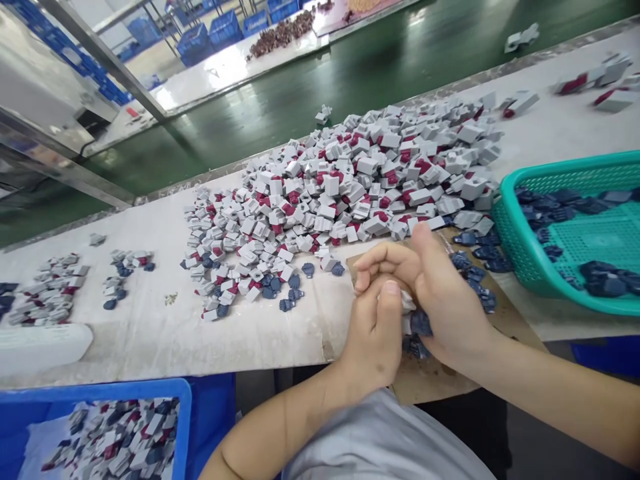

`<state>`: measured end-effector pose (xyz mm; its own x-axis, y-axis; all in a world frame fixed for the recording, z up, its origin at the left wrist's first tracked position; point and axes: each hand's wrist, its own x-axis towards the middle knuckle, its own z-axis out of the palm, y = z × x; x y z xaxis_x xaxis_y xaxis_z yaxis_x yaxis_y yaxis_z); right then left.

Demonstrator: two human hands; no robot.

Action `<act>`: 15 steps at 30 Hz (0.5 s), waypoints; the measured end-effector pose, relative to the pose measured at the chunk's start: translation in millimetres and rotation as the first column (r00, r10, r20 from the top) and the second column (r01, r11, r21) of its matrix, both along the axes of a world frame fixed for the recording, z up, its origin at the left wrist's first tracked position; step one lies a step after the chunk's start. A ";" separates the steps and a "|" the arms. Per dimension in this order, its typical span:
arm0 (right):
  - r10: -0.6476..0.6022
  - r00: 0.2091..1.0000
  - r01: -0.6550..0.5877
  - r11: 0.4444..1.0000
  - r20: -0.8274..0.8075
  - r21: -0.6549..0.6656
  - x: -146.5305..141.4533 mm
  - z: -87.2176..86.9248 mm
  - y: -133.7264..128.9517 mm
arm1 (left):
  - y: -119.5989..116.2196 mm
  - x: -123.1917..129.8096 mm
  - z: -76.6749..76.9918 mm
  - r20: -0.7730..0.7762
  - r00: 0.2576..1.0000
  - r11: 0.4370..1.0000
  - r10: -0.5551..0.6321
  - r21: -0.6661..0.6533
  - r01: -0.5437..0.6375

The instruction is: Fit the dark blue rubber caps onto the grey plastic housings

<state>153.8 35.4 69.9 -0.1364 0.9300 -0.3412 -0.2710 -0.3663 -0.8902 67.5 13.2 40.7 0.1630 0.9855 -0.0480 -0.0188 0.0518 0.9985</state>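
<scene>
My left hand (375,327) and my right hand (447,300) are pressed together over the near edge of the table. Between them sits a small toy-like plastic part, with a grey bit (407,304) and a dark blue bit (421,324) showing; the fingers hide the rest. The left fingers are closed around it, thumb up. My right fingers curl over the left ones, with the palm against the part. Beneath the hands, several dark blue pieces (415,347) lie on a brown cardboard sheet (440,383). More dark blue fist-shaped pieces (483,253) lie right of my right hand.
A large heap of grey and maroon plastic parts (330,187) covers the middle of the table. At right stands a green basket (530,267) holding dark blue pieces. A blue bin (185,413) of assembled parts stands lower left. Behind runs a green conveyor belt (240,123).
</scene>
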 end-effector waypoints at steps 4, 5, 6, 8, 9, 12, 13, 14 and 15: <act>-0.028 0.992 0.028 1.000 -0.124 0.003 8.9 16.4 10.7 | 2.6 -8.5 14.1 0.063 0.997 0.998 -0.049 -0.040 0.052; -0.056 0.988 0.059 0.998 -0.142 0.016 10.0 18.9 12.2 | 2.6 -11.2 15.1 0.046 0.998 0.999 -0.044 -0.015 0.045; -0.078 0.986 0.083 0.996 -0.148 0.027 9.9 20.2 13.1 | 2.4 -13.0 14.7 0.020 0.999 0.999 -0.038 0.014 0.038; -0.093 0.985 0.098 0.995 -0.142 0.027 5.4 20.1 13.1 | 2.4 -13.4 11.2 -0.031 0.999 0.994 -0.045 0.096 0.048; -0.089 0.987 0.092 0.996 -0.136 0.018 1.3 19.3 12.4 | 2.6 -12.0 8.9 -0.047 0.998 0.989 -0.050 0.140 0.056; -0.103 0.989 0.107 0.994 -0.103 0.038 -8.9 16.9 8.3 | 3.4 -10.0 4.5 -0.077 0.995 0.977 -0.066 0.199 0.080; -0.126 0.987 0.134 0.988 -0.095 0.074 -7.8 17.0 6.4 | 2.8 -13.9 5.1 -0.096 0.992 0.978 -0.081 0.186 0.098; -0.149 0.986 0.158 0.980 -0.078 0.124 -2.4 17.5 4.3 | 1.3 -22.1 7.0 -0.123 0.988 0.980 -0.090 0.165 0.110; -0.174 0.984 0.177 0.967 -0.034 0.186 8.0 18.4 1.9 | -1.5 -35.2 10.4 -0.163 0.983 0.983 -0.082 0.148 0.106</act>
